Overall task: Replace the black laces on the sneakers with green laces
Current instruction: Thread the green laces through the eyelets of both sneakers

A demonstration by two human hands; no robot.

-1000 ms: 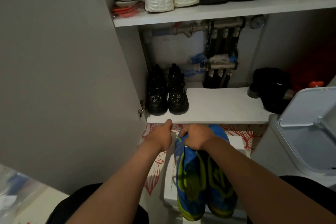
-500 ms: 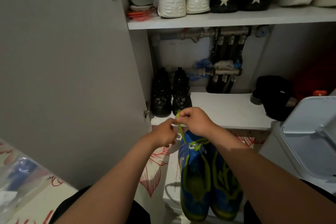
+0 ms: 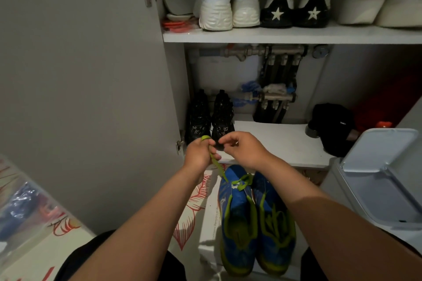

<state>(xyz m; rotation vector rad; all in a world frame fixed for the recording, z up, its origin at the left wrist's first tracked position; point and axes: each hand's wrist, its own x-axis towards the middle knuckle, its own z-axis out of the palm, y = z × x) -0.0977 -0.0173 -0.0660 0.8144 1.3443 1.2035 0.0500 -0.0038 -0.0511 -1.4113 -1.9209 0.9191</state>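
1. Left hand (image 3: 199, 154) is fisted round a green lace (image 3: 214, 162), with a loop poking out above the knuckles. Right hand (image 3: 243, 151) sits just beside it, fingers curled toward the lace; whether they pinch it, I cannot tell.
2. From the fist the lace runs taut down to the far end of the left of two blue sneakers (image 3: 237, 223). The pair lies side by side, green-laced, on a white box (image 3: 206, 226).
3. Cabinet door (image 3: 91, 75) stands open at the left, and a grey lidded bin (image 3: 383, 180) crowds the right.
4. Lower shelf (image 3: 274, 143) begins just beyond the hands. Black sneakers (image 3: 222, 118) stand at its left end, with bare board beside them.
5. Upper shelf (image 3: 285, 35) carries a row of pale shoes.
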